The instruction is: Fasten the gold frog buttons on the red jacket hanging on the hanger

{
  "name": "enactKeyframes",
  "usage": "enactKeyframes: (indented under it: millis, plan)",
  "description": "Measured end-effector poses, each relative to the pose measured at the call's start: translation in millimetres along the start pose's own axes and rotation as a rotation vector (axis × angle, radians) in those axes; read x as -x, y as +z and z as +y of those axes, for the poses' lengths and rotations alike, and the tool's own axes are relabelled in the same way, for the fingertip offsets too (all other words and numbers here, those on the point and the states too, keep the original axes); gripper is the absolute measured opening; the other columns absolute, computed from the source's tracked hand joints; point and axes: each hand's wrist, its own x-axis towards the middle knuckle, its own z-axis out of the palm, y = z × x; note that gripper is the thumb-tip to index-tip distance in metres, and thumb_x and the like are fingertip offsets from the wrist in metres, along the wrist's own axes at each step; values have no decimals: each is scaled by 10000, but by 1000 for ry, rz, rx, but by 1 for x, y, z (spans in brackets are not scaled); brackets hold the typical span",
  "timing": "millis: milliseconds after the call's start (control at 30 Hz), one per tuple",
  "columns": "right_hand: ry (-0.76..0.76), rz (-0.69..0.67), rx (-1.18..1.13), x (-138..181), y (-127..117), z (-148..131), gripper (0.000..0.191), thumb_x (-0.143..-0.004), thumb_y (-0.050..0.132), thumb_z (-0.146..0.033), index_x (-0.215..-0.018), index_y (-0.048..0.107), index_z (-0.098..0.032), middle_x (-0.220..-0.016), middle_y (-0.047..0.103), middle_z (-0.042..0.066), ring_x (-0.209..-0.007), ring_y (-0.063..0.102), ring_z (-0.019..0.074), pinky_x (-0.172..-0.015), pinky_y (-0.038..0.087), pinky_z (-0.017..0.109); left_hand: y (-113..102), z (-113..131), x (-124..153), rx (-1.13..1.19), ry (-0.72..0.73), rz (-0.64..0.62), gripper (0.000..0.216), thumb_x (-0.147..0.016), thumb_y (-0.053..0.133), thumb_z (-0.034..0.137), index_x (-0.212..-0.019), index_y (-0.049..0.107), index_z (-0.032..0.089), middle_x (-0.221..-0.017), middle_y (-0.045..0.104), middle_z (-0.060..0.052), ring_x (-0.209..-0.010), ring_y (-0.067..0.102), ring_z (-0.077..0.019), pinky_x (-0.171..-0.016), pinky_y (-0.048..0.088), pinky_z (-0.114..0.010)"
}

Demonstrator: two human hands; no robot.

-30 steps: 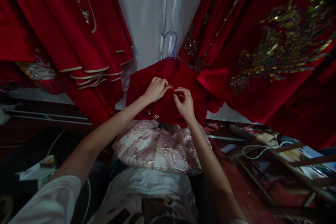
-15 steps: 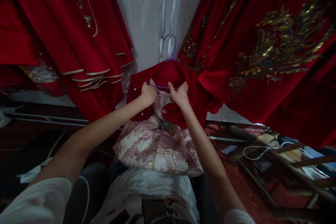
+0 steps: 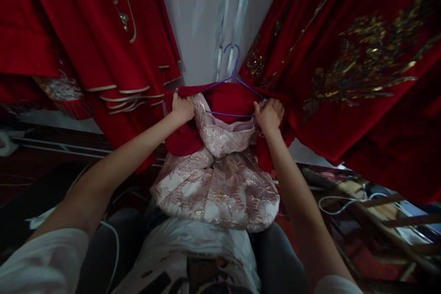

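Red jacket (image 3: 227,101) hangs on a purple hanger (image 3: 231,78), spread open left to right over a pink brocade dress (image 3: 220,179). Left hand (image 3: 182,106) has its fingers curled tight on the jacket's left front edge; right hand (image 3: 269,115) clenches the right edge, just beside an embroidered red gown (image 3: 344,64).

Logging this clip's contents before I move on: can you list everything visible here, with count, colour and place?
small jacket: one, red, centre, spread open on the hanger
hanger: one, purple wire, centre
dress: one, pink and gold brocade, under the jacket
hanging garments: several, red with gold trim, left and right
wall: white, behind
cable: one, white, lower right
left hand: gripping the jacket's left edge
right hand: gripping the jacket's right edge
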Motion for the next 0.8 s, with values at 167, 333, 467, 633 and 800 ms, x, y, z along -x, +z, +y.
enactKeyframes:
  millis: [167, 333, 467, 633, 800]
  plan:
    - [86, -145, 40, -26, -21, 6, 747, -876, 315, -692, -1050, 600, -24, -1073, 602, 296, -1116, 531, 387, -929, 392, 543, -5, -7, 1, -147, -80, 16, 508, -854, 422, 337, -1201, 499, -26, -1153, 600, -310, -1172, 507, -444, -979, 291, -547]
    - [222, -403, -171, -56, -34, 37, 734, -846, 290, -746, -747, 659, -118, -725, 639, 171, -863, 634, 302, -804, 456, 413, -10, -33, -18, 134, -170, -114, 527, -931, 269, 410, -1215, 520, 44, -1232, 583, -258, -1157, 555, -359, -956, 403, -459]
    - [63, -342, -428, -45, -33, 55, 583, -853, 400, -671, -799, 640, -142, -674, 628, 71, -687, 596, 198, -686, 464, 325, 5, -48, -30, 471, -56, -23, 468, -953, 241, 351, -1124, 585, 83, -1178, 630, -166, -1083, 594, -232, -946, 439, -340]
    - [-196, -185, -646, -20, -32, 57, 323, -842, 557, -490, -888, 636, -180, -817, 666, 36, -723, 592, 156, -693, 461, 276, 31, -53, -32, 749, 147, 194, 450, -892, 409, 473, -1095, 639, 144, -1095, 683, -70, -996, 606, -198, -909, 457, -295]
    - [-181, -110, -673, -17, -34, 59, 241, -846, 573, -412, -877, 657, -188, -828, 689, 37, -746, 621, 168, -713, 475, 289, 30, -51, -31, 722, 57, 320, 457, -886, 409, 461, -949, 709, 122, -921, 723, -81, -843, 632, -219, -749, 469, -286]
